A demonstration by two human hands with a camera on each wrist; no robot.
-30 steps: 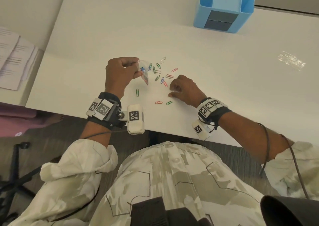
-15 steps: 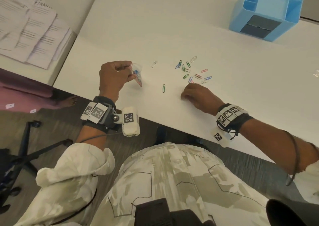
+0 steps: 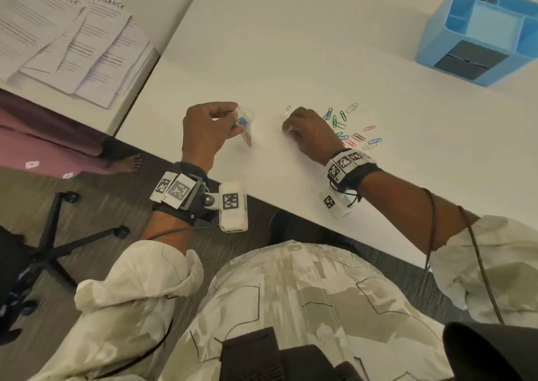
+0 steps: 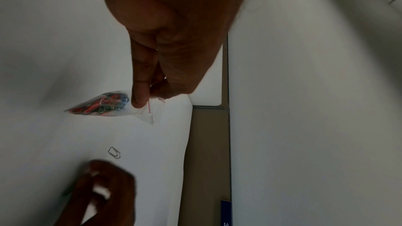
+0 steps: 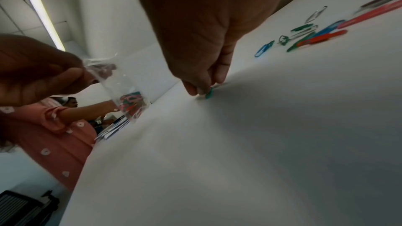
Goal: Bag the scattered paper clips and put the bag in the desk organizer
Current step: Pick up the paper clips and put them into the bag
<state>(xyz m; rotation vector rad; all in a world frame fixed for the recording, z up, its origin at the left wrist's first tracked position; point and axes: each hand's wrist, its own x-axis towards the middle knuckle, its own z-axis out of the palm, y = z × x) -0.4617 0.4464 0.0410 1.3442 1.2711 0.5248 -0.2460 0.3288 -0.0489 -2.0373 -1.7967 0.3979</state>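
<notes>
Green clip sits on the table, pinched at the tips of the right hand, w/ the bag to that hand's left, well apart. Left hand pinches the bag's mouth, bag hanging tip-down, already part full of clips. Next move looks like a short carry leftward to the mouth. 1 silver clip lies just beyond the right hand; loose clips lie to its right. Organizer far right.

A clear bag holds red, blue and green paper clips; blue, green, pink and silver ones dot the white desk. Upper right, a light-blue organizer with dark-grey drawers. Cream camouflage-patterned sleeves; black-and-white checkered wrist tags.
</notes>
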